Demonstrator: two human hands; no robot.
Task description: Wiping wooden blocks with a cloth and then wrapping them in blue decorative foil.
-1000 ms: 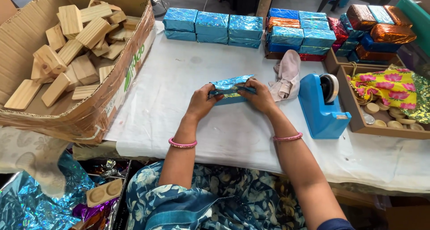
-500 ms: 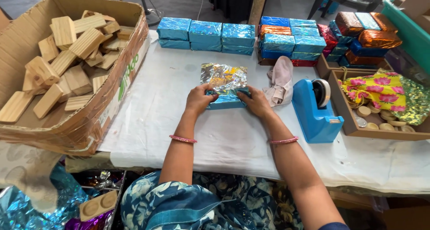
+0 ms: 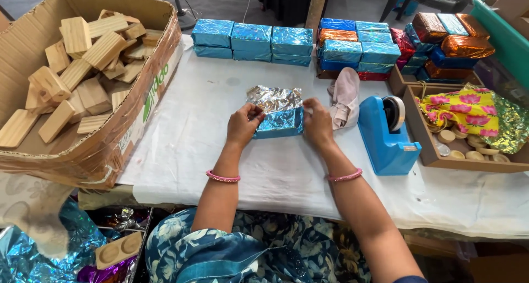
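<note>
Two hands [image 3: 245, 126] [image 3: 318, 123], one parcel [image 3: 279, 121] (foil-wrapped)

Bright, even daylight; sharp in the middle, bent at the edges.

Soft light falls from above and leaves only faint shadows under the left hand [image 3: 243, 126] and right hand [image 3: 318, 123] on the white table cover [image 3: 231, 167]. Glare sparkles on the silver foil flap [image 3: 274, 98] and on the foil-wrapped blocks [image 3: 250, 41]. Wide-lens distortion curves the cardboard box [image 3: 118, 145] and the frame corners.
</note>
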